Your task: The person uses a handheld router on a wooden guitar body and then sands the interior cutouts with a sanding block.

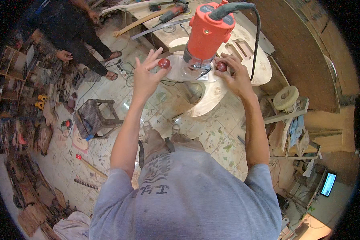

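Note:
A red router with a clear lower guard and a thick black cable stands upright on a pale wooden electric guitar body. Its base plate reaches out under the knobs. My left hand has the left round red knob between thumb and forefinger, the other fingers spread upward. On the other side, my right hand curls its fingers about the right knob. Cut-out pockets show in the body right of the router, and a curved horn points toward me.
An angle grinder lies on the bench behind. At the far left stands another person; cords run over the floor there. A dark woven stool is left of me, and a stand with a round pale pad is at right.

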### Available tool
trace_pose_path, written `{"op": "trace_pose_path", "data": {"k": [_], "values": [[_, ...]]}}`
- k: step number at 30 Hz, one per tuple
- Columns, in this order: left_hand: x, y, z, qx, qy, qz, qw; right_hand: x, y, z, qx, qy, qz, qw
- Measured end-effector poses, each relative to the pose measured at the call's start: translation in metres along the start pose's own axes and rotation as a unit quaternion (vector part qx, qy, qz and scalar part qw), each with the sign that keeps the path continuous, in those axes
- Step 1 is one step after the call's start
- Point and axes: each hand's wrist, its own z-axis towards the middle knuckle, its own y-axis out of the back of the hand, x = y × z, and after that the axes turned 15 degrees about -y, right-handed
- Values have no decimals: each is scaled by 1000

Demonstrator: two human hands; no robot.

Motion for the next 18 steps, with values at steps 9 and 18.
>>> {"op": "trace_pose_path", "data": {"k": [9,18], "values": [[-36,-8,-36,-50,39,5,998,-2,8,3,74,-16,47,996],[-1,2,-10,-5,-4,26,1000,-3,-1,-5,19,12,38,999]]}}
